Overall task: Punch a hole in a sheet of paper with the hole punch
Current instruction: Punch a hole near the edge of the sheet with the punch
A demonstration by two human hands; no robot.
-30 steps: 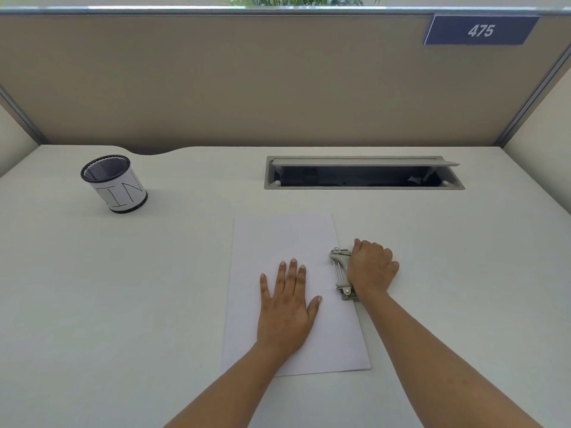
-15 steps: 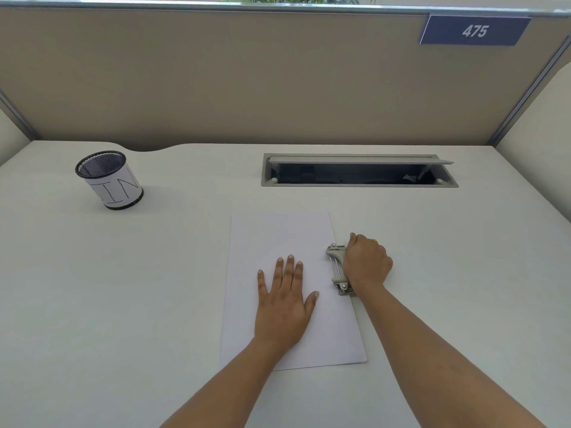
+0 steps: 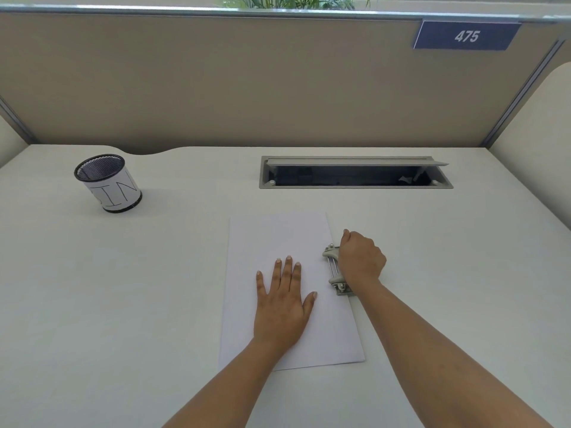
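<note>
A white sheet of paper lies flat on the desk in front of me. My left hand rests palm down on its middle, fingers straight and spread. A grey metal hole punch sits over the sheet's right edge. My right hand covers the punch's handle from the right, fingers curled round it. Most of the punch is hidden under that hand.
A black mesh pen cup with a white paper label stands at the back left. A cable slot with its lid raised is set into the desk behind the paper. A beige partition closes the back.
Both hands stay in place on the paper and the punch. The right hand's fingers have curled a little tighter over the handle. The view has shifted slightly.
</note>
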